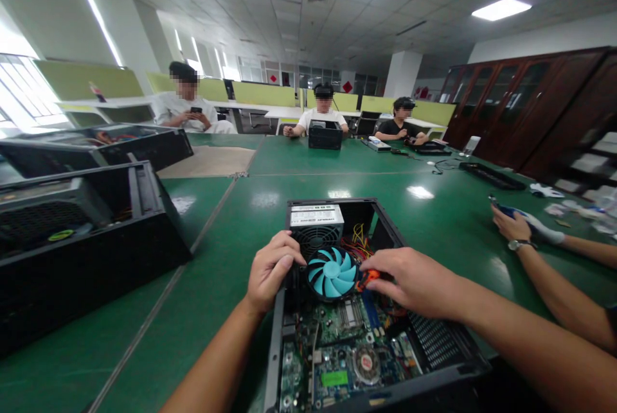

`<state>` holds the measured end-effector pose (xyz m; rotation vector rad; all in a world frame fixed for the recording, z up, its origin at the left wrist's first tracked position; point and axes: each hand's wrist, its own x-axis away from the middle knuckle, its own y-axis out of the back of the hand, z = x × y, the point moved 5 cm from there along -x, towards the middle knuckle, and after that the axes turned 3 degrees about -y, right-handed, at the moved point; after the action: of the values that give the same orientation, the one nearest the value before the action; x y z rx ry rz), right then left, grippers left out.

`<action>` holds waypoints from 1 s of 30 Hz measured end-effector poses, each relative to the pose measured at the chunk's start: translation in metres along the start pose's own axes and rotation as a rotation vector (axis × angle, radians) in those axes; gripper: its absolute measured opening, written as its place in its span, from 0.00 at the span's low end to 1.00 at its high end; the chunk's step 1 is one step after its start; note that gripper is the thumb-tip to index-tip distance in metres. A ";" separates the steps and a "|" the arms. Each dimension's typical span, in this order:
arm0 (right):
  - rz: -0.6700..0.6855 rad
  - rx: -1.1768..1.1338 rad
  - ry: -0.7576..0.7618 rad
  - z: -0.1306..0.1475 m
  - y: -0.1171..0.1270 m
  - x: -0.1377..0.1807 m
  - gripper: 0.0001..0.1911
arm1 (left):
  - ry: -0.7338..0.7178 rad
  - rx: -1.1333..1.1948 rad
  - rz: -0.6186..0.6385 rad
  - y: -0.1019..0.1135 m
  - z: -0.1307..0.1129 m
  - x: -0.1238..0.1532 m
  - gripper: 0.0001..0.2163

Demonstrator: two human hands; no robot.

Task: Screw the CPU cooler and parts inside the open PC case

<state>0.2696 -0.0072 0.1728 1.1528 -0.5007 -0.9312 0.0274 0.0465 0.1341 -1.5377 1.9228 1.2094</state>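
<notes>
An open black computer case (284,329) lies on the green table in front of me, its motherboard (337,349) exposed. A cooler with a blue fan (332,272) sits over the board, behind it a grey power supply (315,220). My left hand (270,268) curls over the case's left wall beside the fan, fingers closed on the edge. My right hand (409,278) reaches in from the right, its fingertips pressed on an orange part (367,278) at the fan's right rim.
Two more black cases (87,233) (120,146) lie at the left. Another person's hands (513,227) with a watch hold something at the right. Three people sit at the table's far end, with a small black case (325,135) there. Dark wooden cabinets line the right wall.
</notes>
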 end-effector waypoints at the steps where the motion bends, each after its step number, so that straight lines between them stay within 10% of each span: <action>1: -0.009 -0.038 0.027 0.008 0.008 0.003 0.10 | 0.016 -0.003 0.001 0.000 0.001 0.001 0.23; 6: -0.056 -0.091 0.146 0.049 0.025 0.000 0.14 | 0.028 -0.011 0.007 0.000 0.001 0.003 0.23; 22: 0.116 0.289 0.194 0.071 -0.053 -0.047 0.10 | 0.033 -0.008 0.017 -0.003 0.001 0.007 0.25; 27: -0.096 -0.138 0.187 0.075 -0.011 -0.013 0.14 | 0.002 0.014 0.000 0.000 0.004 0.010 0.27; 30: -0.385 -0.369 0.129 0.029 0.036 0.038 0.17 | 0.008 0.000 0.008 0.001 0.006 0.012 0.28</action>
<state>0.2815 -0.0506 0.2126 0.9758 0.0073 -1.2125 0.0216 0.0440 0.1223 -1.5383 1.9358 1.2080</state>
